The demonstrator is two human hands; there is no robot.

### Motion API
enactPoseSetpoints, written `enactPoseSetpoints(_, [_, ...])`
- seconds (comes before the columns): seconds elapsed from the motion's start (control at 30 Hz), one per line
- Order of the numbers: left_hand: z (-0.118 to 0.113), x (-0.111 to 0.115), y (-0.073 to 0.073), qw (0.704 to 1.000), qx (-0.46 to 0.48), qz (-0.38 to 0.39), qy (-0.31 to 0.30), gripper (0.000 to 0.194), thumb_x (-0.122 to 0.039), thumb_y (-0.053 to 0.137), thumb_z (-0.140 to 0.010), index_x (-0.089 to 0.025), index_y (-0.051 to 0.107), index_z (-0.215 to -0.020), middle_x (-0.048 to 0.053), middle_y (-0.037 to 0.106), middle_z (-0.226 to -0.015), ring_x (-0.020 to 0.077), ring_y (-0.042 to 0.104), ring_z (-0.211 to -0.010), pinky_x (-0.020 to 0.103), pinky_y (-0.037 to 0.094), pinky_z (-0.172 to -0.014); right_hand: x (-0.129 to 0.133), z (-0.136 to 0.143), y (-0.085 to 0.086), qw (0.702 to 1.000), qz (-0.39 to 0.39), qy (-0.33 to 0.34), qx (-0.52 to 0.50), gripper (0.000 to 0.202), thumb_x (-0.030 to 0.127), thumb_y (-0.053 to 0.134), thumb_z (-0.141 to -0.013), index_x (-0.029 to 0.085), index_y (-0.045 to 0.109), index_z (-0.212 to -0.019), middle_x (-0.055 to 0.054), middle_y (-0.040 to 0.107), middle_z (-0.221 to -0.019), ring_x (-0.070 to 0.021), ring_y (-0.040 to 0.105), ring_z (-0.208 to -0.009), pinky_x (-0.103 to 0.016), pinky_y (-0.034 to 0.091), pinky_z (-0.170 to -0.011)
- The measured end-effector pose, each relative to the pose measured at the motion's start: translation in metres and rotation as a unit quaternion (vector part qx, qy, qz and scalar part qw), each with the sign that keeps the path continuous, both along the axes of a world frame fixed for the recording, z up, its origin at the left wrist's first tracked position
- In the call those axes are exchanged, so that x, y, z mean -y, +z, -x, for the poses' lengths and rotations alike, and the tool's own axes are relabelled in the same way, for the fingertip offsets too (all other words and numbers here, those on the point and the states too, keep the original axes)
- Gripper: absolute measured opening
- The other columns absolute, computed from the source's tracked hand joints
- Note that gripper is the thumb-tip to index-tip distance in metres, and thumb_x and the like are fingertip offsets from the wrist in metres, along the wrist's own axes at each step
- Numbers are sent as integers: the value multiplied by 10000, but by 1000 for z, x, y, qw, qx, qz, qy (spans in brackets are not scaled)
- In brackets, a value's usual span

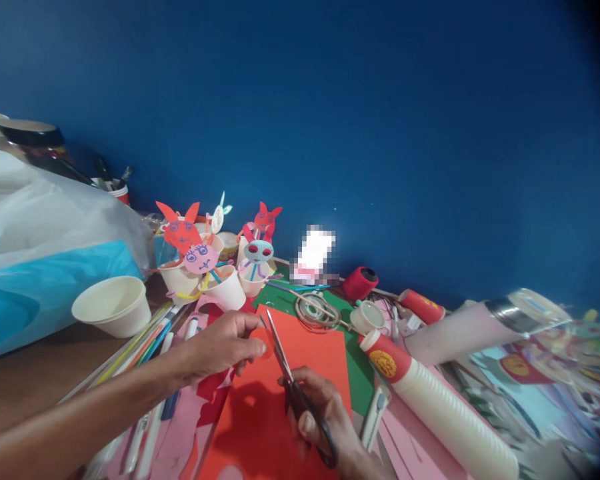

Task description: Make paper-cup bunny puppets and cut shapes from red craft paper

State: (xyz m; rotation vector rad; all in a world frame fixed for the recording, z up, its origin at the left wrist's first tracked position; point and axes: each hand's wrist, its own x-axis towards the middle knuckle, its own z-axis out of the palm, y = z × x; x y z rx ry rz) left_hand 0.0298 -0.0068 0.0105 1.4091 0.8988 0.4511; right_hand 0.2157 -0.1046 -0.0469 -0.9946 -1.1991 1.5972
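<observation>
My right hand [325, 413] grips black-handled scissors [286, 365] over a red sheet of paper [300, 340]. The blades point away from me and are slightly parted. Close to the blade tips, my left hand [233, 343] is closed in a pinch, thumb against fingers. Whatever it pinches blends with the red sheet behind, so I cannot make it out. A green sheet [360, 373] lies under the red one.
Paper cups carrying cut-out animal faces [200, 259] stand behind my left hand. A white bowl [113, 307] is at left. A long stack of paper cups [445, 407] and a box cutter [376, 417] lie at right. Pens [147, 427] lie beside my left forearm.
</observation>
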Motion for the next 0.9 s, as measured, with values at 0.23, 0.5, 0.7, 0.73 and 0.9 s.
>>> enactPoseSetpoints(0.23, [0,0,4,1000,-11,11,-5,121,-252,514,-668,-151,560,-716,-66,463,-478,81,435,-412,188,345,-404,0,-2,-4,1000,16,0,-7,549,512,682,-597,146,531,-978,56,508,-503,-35,427,-309,-119,336,-299])
enactPoseSetpoints(0.5, [3,-3,8,999,-29,9,-12,134,-264,529,-661,-145,565,-710,-50,498,-513,81,447,-440,191,360,-434,0,-1,-3,1000,24,-7,7,548,504,683,-595,138,534,-976,54,512,-480,-31,398,-302,-120,328,-291])
enactPoseSetpoints(0.7, [3,-4,9,999,-25,20,-10,99,-241,546,-654,-144,549,-642,-58,484,-492,67,418,-417,185,342,-420,-2,2,4,999,42,-16,9,595,550,701,-522,141,557,-930,58,507,-452,-39,396,-281,-127,304,-271])
enactPoseSetpoints(0.73, [4,-4,8,1000,-19,23,-7,101,-236,550,-657,-142,538,-622,-57,485,-492,63,417,-417,182,340,-419,-2,2,5,999,43,-17,10,594,548,700,-524,140,558,-931,58,506,-452,-40,399,-284,-127,306,-273])
enactPoseSetpoints(0.9, [4,-5,10,997,15,69,-13,109,-242,538,-699,-137,535,-672,-15,580,-587,100,544,-490,212,406,-469,-2,1,3,999,38,-23,0,549,489,706,-557,145,553,-957,63,500,-474,-32,392,-300,-124,327,-278])
